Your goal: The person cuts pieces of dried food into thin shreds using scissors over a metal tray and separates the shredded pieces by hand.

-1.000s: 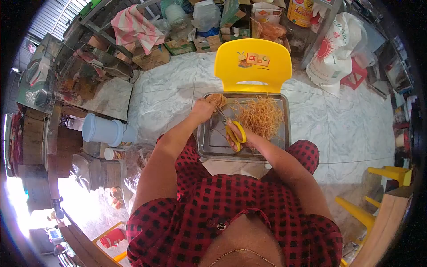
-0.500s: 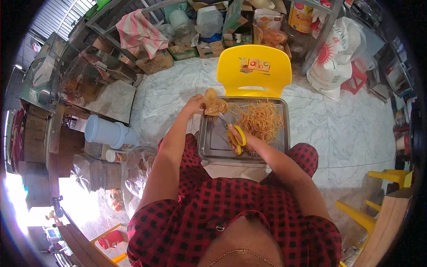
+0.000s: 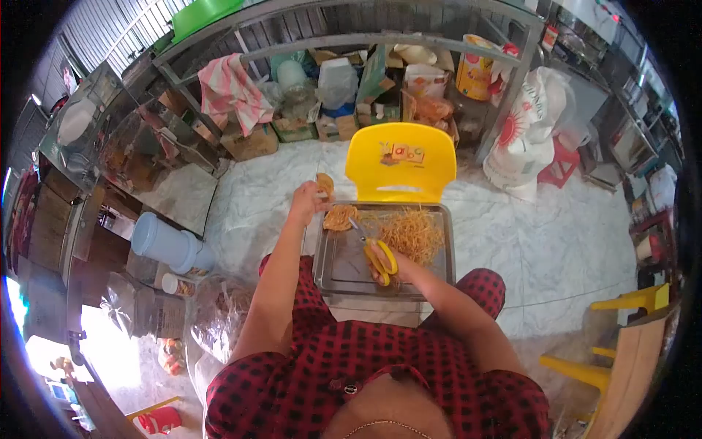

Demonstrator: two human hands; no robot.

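The chair point(image 3: 401, 161) bears the lowercase letters "abc" across its backrest; a smaller line beneath them is too fine to read. The sack point(image 3: 521, 143) carries a red sun emblem, with capitals above it and red lettering below, both too bent by the folds to read with certainty. Print on the yellow tub point(image 3: 474, 75) and the label on the jar point(image 3: 179, 284) are too small to make out.

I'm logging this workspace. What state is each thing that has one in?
Tray: partly filled
Strips: loosely heaped in tray
Tray piece: lying in tray
Outer piece: apparently pinched in left hand
Scissors: gripped in right hand; open or closed, unclear
Chair: upright
Towel: hanging
Sack: standing
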